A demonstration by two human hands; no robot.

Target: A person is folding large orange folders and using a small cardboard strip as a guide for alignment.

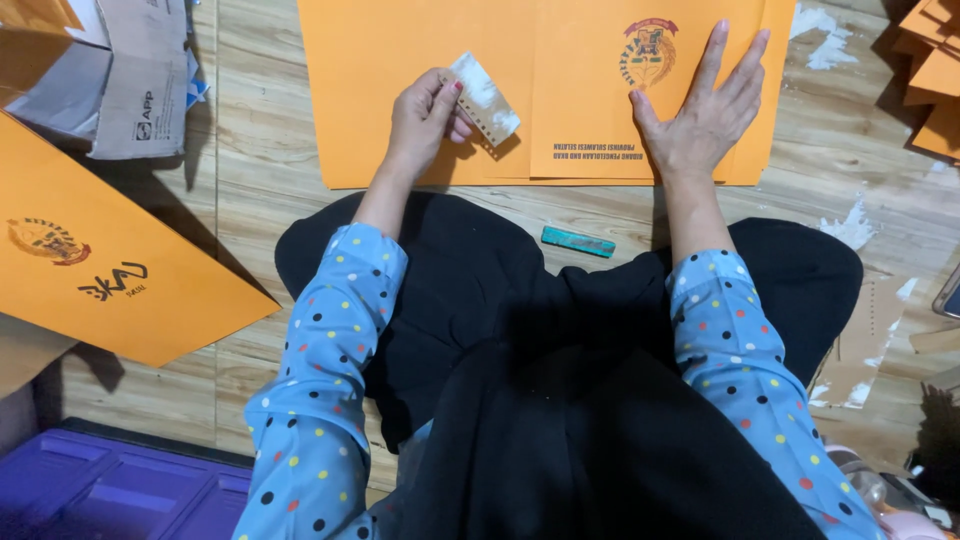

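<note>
Gluing appears underway: left hand (425,115) pinches a paste-smeared cardboard scrap (485,97) over the orange folder (600,110); right hand (705,115), open, flattens it. Spreading evenly seems next.

wooden floor (260,140) bears orange folders (420,60), a teal stick (577,241), cardboard (120,90).

This looks like a makeshift office or print-shop workroom: someone sits on the wood-plank floor (270,140) among stacked orange paper folders (420,60), cardboard boxes (120,80), a purple plastic crate (110,490) and white glue smears (850,228) on the boards.
</note>
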